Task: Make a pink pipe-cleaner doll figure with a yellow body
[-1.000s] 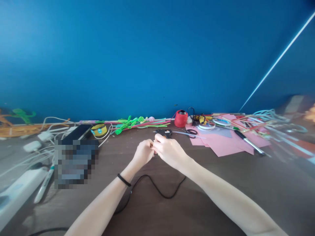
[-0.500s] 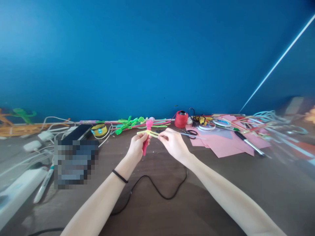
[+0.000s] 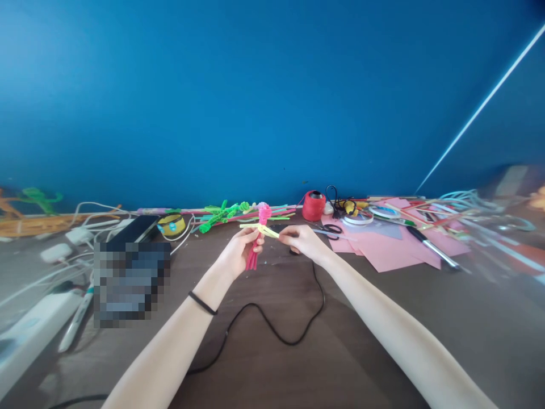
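My left hand (image 3: 246, 245) is closed around a pink pipe-cleaner figure (image 3: 264, 212), gripping it below its fuzzy, coiled top. Several dark pink strands (image 3: 252, 261) hang down below the fingers. A yellow pipe cleaner (image 3: 269, 231) crosses the figure at the grip, its short end sticking out to the left. My right hand (image 3: 301, 241) pinches the other end of the yellow pipe cleaner between thumb and fingers. Behind the hands, green pipe-cleaner shapes (image 3: 221, 215) lie among loose pink and green stems near the wall.
A red spool of thread (image 3: 314, 205), black scissors (image 3: 331, 229) and pink paper sheets (image 3: 383, 250) lie to the right, with a black-and-silver pen (image 3: 433, 248). On the left are a yellow tape measure (image 3: 172, 225), a dark phone (image 3: 135, 230), white cables and a marker (image 3: 76, 321). A black cord (image 3: 272, 326) crosses the table.
Both hands have shifted slightly to the right with the pink figure. The lower pink strands now show more spread out. My right hand still pinches the yellow pipe cleaner.
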Motion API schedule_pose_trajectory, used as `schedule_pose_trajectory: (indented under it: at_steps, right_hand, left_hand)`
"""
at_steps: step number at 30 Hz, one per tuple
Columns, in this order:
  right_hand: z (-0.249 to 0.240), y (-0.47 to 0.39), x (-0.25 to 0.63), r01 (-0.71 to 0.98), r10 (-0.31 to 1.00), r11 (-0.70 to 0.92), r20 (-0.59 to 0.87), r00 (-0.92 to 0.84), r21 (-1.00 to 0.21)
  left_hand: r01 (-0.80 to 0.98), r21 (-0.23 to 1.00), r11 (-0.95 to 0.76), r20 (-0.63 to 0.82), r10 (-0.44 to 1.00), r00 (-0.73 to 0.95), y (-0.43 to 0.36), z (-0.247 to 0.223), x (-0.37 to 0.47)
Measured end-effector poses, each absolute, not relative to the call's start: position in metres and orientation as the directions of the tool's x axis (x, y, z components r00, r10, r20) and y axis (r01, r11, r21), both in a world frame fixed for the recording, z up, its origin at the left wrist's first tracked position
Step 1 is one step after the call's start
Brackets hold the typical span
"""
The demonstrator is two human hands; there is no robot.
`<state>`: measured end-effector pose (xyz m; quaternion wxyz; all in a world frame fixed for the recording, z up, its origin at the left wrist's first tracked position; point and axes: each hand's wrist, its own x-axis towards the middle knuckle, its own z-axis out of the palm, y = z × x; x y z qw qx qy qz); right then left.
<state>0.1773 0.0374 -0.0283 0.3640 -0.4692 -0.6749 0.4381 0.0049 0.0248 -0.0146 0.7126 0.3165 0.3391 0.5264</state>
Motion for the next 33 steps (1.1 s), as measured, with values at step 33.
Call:
schedule_pose_trajectory:
  at_steps: [33]
  right_hand:
    - [-0.038, 0.044, 0.183, 0.341, 0.923, 0.276, 0.149, -0.356, -0.898]
  left_hand:
    - [-0.279, 0.851, 0.445, -0.278, 0.833, 0.479, 0.019, -0.022, 0.005]
